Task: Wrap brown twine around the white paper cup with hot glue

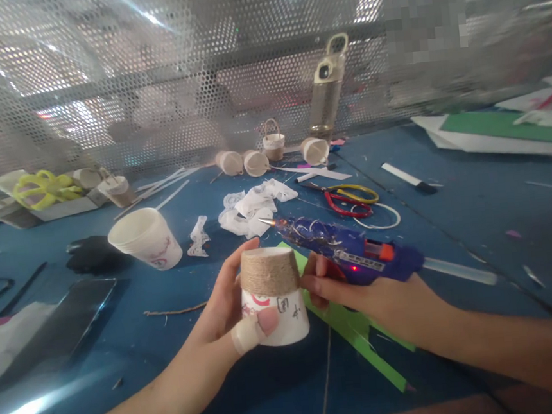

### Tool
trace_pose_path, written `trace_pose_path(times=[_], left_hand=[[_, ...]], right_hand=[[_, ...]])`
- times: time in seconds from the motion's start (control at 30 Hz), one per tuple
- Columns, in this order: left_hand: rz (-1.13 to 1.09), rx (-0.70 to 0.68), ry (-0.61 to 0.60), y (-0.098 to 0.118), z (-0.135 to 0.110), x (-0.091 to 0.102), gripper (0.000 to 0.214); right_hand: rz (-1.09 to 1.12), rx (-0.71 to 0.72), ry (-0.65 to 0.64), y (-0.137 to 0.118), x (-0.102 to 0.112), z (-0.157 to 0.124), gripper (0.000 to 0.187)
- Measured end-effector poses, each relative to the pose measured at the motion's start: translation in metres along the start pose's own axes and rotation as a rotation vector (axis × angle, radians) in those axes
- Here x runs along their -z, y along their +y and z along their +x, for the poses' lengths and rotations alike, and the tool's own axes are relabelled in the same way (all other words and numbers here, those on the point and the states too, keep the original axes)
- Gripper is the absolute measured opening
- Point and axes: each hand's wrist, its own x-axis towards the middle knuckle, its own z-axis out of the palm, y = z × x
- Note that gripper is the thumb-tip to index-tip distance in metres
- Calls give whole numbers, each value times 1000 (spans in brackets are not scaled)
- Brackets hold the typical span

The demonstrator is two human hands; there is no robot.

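Observation:
My left hand (228,317) is wrapped round an upturned white paper cup (275,304), with a bandaged thumb across its front. Brown twine is wound round the cup's upper part (269,271). My right hand (361,293) grips a blue glue gun (351,247) just right of the cup; its metal nozzle points left and a red light glows on it. A clear glue stick (460,271) juts out of its back. A green paper strip (359,335) lies on the blue table (474,215) beneath both hands.
A stack of white cups (146,239) stands at the left by a black phone (59,329). Paper scraps (252,210), scissors (347,199), several twine-wrapped cups (271,156) and a bottle (326,93) lie beyond. A tray (38,195) sits far left, paper sheets (505,129) far right, perforated metal behind.

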Motion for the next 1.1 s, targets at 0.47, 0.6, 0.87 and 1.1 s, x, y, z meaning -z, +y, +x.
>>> trace_pose_path(times=[0.47,0.6,0.87,1.1], left_hand=[[61,16,118,7,1,-7,83],[35,-1,128,8,0,-6,79],[-11,-31,89,5,-2,0,68],[-113,-18,64,5,-2,7,66]], right_hand=[[19,148,-81,-1,-2,-2,25],[-22,130,-97,1,3,-2,22],[-78,227,-123,1,4,-8,24],[-327,541,-51,-1,17,-11,14]])
